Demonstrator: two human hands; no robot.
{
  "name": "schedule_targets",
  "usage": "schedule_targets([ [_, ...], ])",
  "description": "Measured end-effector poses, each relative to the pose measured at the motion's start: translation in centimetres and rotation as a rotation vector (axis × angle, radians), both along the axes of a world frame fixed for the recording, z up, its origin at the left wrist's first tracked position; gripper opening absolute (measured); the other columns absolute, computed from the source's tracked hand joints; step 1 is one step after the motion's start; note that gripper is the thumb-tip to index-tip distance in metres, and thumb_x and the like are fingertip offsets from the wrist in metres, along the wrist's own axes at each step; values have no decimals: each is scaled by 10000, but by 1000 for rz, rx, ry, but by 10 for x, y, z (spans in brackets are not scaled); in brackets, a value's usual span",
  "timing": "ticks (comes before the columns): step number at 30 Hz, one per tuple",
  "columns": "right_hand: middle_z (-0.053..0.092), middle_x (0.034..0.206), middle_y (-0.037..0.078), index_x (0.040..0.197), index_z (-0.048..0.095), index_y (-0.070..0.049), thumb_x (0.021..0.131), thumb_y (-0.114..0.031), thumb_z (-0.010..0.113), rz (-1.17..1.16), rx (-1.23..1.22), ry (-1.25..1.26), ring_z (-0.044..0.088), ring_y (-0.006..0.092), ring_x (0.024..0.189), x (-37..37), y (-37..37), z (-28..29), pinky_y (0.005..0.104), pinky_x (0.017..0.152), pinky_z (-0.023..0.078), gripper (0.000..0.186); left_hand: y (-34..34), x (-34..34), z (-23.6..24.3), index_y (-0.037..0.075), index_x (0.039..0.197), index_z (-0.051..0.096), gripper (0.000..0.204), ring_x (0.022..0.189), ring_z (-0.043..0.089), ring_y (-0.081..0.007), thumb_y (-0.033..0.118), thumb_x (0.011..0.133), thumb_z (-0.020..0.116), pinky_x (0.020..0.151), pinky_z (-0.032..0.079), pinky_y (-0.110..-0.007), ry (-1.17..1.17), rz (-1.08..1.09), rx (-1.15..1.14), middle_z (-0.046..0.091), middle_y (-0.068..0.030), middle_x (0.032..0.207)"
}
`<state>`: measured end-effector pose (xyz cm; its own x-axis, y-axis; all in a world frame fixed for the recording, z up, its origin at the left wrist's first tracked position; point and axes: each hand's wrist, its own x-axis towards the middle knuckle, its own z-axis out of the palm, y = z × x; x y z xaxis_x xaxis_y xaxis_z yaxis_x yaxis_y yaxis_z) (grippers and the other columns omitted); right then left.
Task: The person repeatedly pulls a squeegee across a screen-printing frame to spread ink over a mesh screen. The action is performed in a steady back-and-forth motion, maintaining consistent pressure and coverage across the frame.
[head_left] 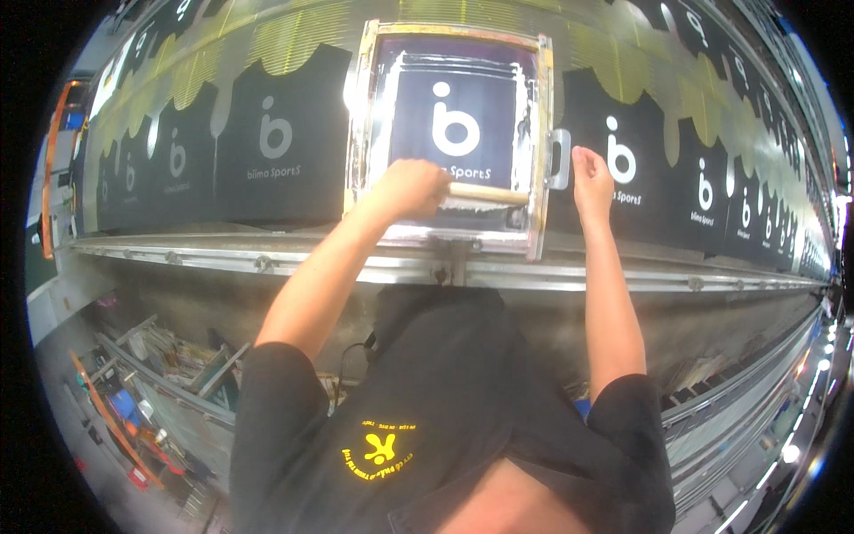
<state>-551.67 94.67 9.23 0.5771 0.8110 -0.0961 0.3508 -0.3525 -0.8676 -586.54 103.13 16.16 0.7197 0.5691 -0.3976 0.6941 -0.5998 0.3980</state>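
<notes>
A screen printing frame lies on the long table in front of me, its mesh carrying a white rounded emblem above small lettering. My left hand is closed around the left part of a squeegee with a pale wooden bar, which lies across the lower part of the mesh. White ink edges the mesh and shows below the bar. A grey metal handle sticks out from the frame's right side. Just right of it, apart from it, my right hand is raised with fingers curled together; nothing shows in them.
Dark sleeveless shirt pieces with white prints lie in a row, including one piece left of the frame and another to its right. A metal rail runs along the table's near edge. Racks stand behind me at the left.
</notes>
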Motion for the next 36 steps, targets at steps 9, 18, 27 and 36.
schedule_targets([
  [9,658,844,1,1316,704,17,1045,-339,778,-116,-147,408,537,54,579,-9,63,-20,247,481,424,453,203,42,0,96,954,756,146,892,746,-394,172,829,748,771,582,-508,-174,-30,199,773,-142,888],
  [18,506,692,-71,1260,729,9,1042,-345,779,-89,-167,424,414,28,516,-23,72,30,251,438,289,419,172,34,-9,160,1129,813,318,947,771,-340,375,895,831,824,615,-487,-129,143,252,809,-79,1000],
  [27,625,873,9,1251,709,52,1010,-337,803,-58,1,433,500,60,644,-22,76,33,249,546,367,466,-98,-36,-58,110,1352,707,583,1234,700,-270,153,789,854,973,596,-414,-396,155,494,724,-72,1361],
  [36,770,1054,95,1187,738,53,1046,-228,769,-128,235,360,703,126,878,-88,76,42,283,796,575,317,-85,-95,-23,72,1326,662,485,1209,696,-315,71,850,756,1023,559,-427,-424,133,319,723,-100,1306],
])
